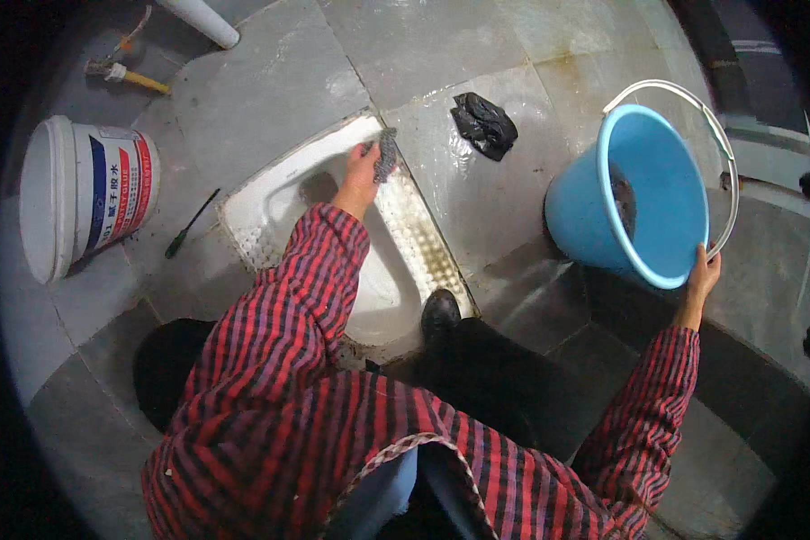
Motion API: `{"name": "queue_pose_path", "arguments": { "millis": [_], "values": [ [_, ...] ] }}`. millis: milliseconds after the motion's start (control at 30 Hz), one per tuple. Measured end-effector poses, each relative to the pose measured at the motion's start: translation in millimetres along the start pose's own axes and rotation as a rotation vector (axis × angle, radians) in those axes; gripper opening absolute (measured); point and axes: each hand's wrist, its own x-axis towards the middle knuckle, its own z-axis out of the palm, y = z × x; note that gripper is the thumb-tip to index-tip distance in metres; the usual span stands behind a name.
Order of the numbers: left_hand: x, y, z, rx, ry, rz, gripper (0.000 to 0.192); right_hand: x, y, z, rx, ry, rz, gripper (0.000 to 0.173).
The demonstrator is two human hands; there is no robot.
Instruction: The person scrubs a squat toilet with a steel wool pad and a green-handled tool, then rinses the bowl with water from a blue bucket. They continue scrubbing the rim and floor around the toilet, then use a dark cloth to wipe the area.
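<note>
My left hand presses a grey scouring pad, seemingly steel wool, on the far right corner of a white ceramic squat toilet. The toilet is set into the tiled floor, and brownish stains mark its dimpled right footrest. Out to the right, my right hand grips the near rim of a light blue plastic bucket. The bucket leans, its mouth towards the right, and its white handle hangs to that side. Something dark, not clear, shows inside the bucket.
A crumpled black plastic bag lies on wet grey tiles. To the left are a white plastic pail bearing print and a screwdriver. A white pipe and a yellow tube with a fitting are farther back. My shoe touches the toilet's edge.
</note>
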Motion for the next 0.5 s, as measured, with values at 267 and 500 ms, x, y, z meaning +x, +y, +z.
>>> {"name": "queue_pose_path", "arguments": {
  "millis": [267, 500],
  "values": [
    [13, 26, -7, 0.836, 0.335, 0.815, 0.023, -32, 5, 36, 0.104, 0.175, -0.133, 0.041],
    [62, 54, -11, 1.247, 0.26, 1.047, 0.02, -70, 2, 91, 0.285, 0.163, 0.071, 0.039]
  ]
}}
